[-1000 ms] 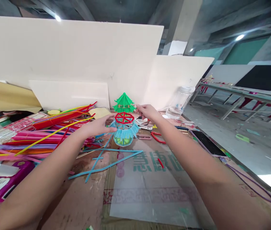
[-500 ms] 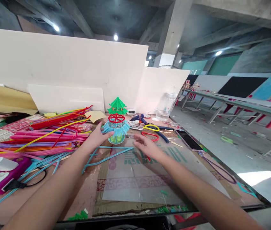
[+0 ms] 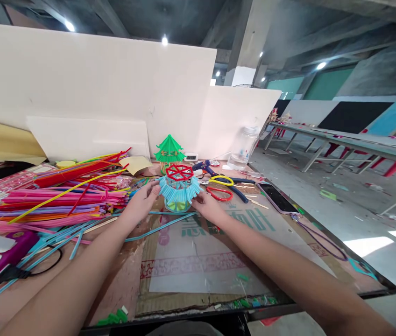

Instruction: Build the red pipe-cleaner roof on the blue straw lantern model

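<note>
Between my hands stands a small model pavilion tier with a light-blue fringed skirt (image 3: 180,189), a red spoked hexagon frame (image 3: 180,172) on top and a yellow-green lower part. My left hand (image 3: 145,198) grips its left side, thumb on the fringe. At the right edge my right hand (image 3: 209,207) has its fingers curled against the skirt; the fingertips are partly hidden. Just behind stands a green pagoda-style roof (image 3: 169,148), its lower part covered by the blue model. Light-blue strips (image 3: 161,227) lie in front.
Bundles of coloured pipe cleaners (image 3: 65,198) cover the left side, with a purple power strip (image 3: 5,261) nearer. Yellow-handled scissors (image 3: 222,179), red-handled scissors (image 3: 219,194), a glue gun (image 3: 202,165) and a phone (image 3: 278,198) lie right. A clear bottle (image 3: 243,147) stands behind.
My right hand has come in to the model's right side. The blue model has shifted right and nearer, showing its red top apart from the green roof behind. The view has tilted slightly down.
</note>
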The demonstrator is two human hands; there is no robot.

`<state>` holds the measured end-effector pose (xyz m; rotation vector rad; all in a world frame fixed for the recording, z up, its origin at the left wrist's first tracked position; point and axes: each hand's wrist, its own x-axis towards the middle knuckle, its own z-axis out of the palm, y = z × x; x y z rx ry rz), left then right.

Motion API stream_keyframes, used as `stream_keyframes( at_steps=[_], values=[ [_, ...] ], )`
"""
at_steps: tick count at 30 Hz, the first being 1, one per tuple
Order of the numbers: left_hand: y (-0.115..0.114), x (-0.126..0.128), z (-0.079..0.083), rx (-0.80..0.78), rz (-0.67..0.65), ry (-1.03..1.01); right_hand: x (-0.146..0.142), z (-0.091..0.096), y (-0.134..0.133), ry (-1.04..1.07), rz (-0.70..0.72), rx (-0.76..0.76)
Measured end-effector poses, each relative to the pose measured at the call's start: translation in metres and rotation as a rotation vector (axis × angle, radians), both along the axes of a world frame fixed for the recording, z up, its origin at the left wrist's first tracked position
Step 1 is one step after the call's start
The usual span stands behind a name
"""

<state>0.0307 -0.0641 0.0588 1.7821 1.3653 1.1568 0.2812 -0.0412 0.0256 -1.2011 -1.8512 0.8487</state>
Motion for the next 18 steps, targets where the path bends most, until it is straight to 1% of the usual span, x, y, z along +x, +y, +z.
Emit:
stream_keyframes(
  at_steps=[3,6,9,11,14,18],
  values=[
    [0.007,-0.005,-0.003,0.017,0.039,0.003,-0.003,0.002,0.006,0.017,-0.034,0.019],
    [0.015,-0.006,-0.013,0.012,0.078,0.006,-0.003,0.003,0.007,0.052,-0.048,0.039],
    [0.016,-0.001,-0.019,0.002,0.064,0.041,-0.003,0.004,0.005,0.087,-0.023,0.044],
    [0.011,0.005,-0.018,0.013,0.011,0.078,-0.004,0.003,0.003,0.104,-0.009,0.046],
    [0.003,0.015,-0.012,0.058,-0.056,0.137,-0.006,-0.001,0.002,0.118,0.0,0.061],
    [-0.001,0.016,-0.007,0.109,-0.047,0.214,-0.004,-0.007,0.006,0.107,-0.011,0.096]
  ],
)
